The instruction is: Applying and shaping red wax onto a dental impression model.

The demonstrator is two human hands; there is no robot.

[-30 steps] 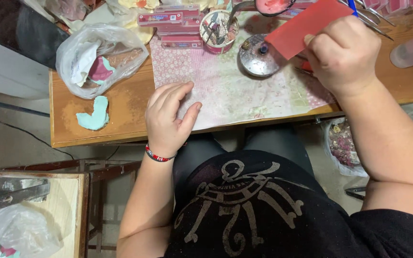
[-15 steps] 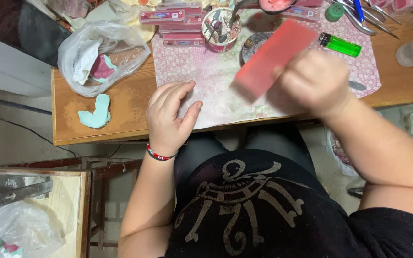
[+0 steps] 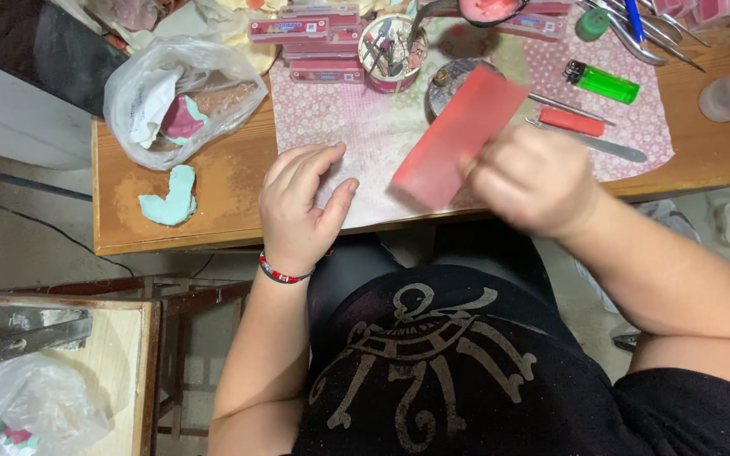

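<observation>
A flat red sheet (image 3: 458,135), long and rectangular, is pinched in my right hand (image 3: 534,181), which is blurred as it moves. The sheet slants over a pink patterned mat (image 3: 365,135) on a wooden table (image 3: 213,194). My left hand (image 3: 297,207) lies flat on the mat's near left corner, fingers spread, holding nothing. A red bead bracelet sits on that wrist.
A clear plastic bag (image 3: 171,97) with pink bits lies at the table's left, and a pale blue lump (image 3: 171,198) sits near it. Red boxes (image 3: 314,38), a tin of tools (image 3: 390,51), a round metal dish (image 3: 454,80), a green lighter (image 3: 601,82), a red-handled tool (image 3: 572,122) and metal instruments crowd the back.
My right hand has carried the red sheet from the far right of the table down and left, over the middle of the mat. My left hand has stayed put.
</observation>
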